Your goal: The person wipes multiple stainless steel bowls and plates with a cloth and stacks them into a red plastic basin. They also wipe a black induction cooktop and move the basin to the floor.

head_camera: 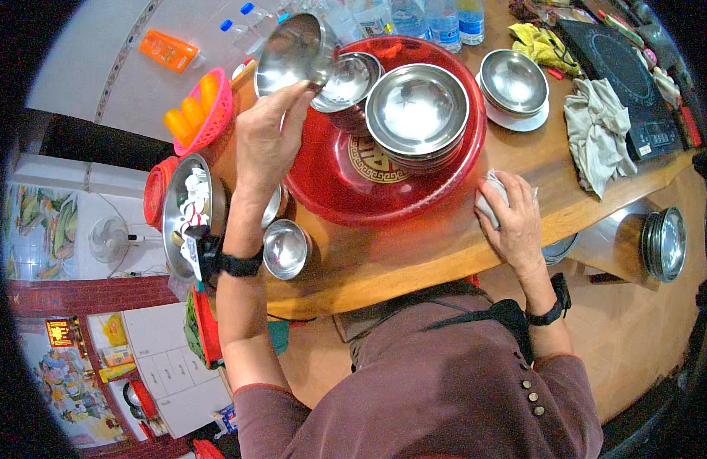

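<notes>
My left hand [268,135] pinches the rim of a stainless-steel bowl [291,54], held tilted over the left rim of a red plastic basin [324,212]. Inside the basin stand two stacks of steel bowls: a wide stack [417,109] on the right and a smaller stack [347,80], partly covered by the raised bowl. Gold patterning shows on the basin's floor between them. To the right of the basin, my right hand [513,221] rests on the wooden table [388,252], gripping a crumpled grey cloth [492,199].
Behind the basin stand plastic bottles [442,26]. Steel bowls on a white plate [514,86], a pale cloth [599,132] and an induction cooker [623,80] lie right. Small steel bowls [285,249], a steel basin of spoons [178,252] and a pink basket [215,117] stand left.
</notes>
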`<state>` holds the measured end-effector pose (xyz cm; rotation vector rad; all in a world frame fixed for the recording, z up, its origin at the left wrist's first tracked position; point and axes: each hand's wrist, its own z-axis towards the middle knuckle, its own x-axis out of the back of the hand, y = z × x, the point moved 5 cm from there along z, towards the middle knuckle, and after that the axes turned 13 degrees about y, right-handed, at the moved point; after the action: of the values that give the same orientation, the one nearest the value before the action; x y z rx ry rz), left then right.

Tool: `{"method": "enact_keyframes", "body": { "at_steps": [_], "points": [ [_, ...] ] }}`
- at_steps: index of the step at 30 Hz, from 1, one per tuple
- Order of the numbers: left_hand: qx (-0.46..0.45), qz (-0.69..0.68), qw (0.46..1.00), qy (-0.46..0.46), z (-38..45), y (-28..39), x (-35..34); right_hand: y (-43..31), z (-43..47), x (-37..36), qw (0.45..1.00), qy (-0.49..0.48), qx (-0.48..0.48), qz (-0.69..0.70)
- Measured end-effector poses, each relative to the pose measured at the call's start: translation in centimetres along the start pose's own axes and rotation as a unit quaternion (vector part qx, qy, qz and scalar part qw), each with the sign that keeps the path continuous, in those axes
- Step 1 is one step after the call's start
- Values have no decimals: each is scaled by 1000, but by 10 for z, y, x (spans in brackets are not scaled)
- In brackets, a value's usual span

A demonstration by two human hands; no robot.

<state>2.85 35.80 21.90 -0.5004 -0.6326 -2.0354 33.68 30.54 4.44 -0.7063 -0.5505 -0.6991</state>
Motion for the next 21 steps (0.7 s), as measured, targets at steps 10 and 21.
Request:
{"method": "enact_keyframes", "body": {
  "at_steps": [10,21],
  "points": [
    [-56,35,991,-113,-25,-37,-64,3,0,0,1000,1,-2,9],
    [-60,104,988,-95,-24,18,6,33,50,48,997,75,17,-11]
  ]
}}
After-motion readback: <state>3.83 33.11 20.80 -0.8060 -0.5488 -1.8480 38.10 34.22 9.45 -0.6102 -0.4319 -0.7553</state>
